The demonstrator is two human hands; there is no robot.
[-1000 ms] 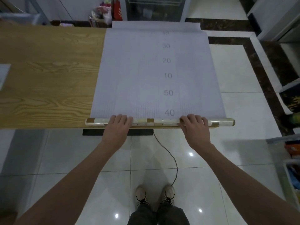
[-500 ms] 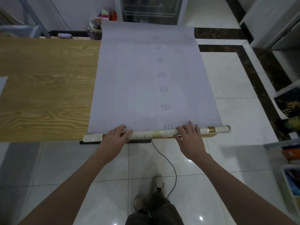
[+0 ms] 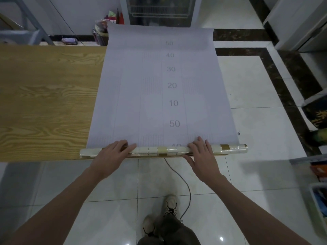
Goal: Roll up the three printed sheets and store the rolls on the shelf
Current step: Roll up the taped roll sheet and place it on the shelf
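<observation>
A long printed sheet (image 3: 150,89) with grey numbers lies face down along the right end of the wooden table (image 3: 44,103) and hangs over its far edge. Its near end is wound into a glossy cream-and-gold roll (image 3: 164,150) lying along the table's front edge. My left hand (image 3: 113,153) rests flat on the roll left of centre, fingers straight and pointing right. My right hand (image 3: 200,152) presses on the roll right of centre, fingers stretched forward onto the sheet. The roll's two ends stick out past both hands.
A dark cable (image 3: 184,183) runs across the tiled floor under the table's front edge, near my shoes (image 3: 169,207). A bin (image 3: 102,30) and a glass-door cabinet (image 3: 159,11) stand beyond the table. Boxes and a crate (image 3: 318,200) sit at the right.
The roll has turned a little further up the sheet, half covering the printed 40. Both hands went from curled over the roll to lying flatter on it. My feet have shifted.
</observation>
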